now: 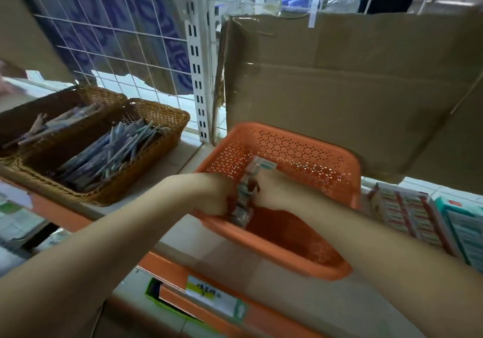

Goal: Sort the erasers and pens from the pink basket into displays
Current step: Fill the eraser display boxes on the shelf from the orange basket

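From the head view, the pink basket [287, 149] sits on the shelf [167, 165] and holds a row of small wrapped erasers [261, 166], white with green print. The left hand [217, 196] and right hand [271, 191] reach inside, fingers curled round the row from either side. To the left, two wicker baskets [167, 118] hold pens [109, 152] lying loosely heaped.
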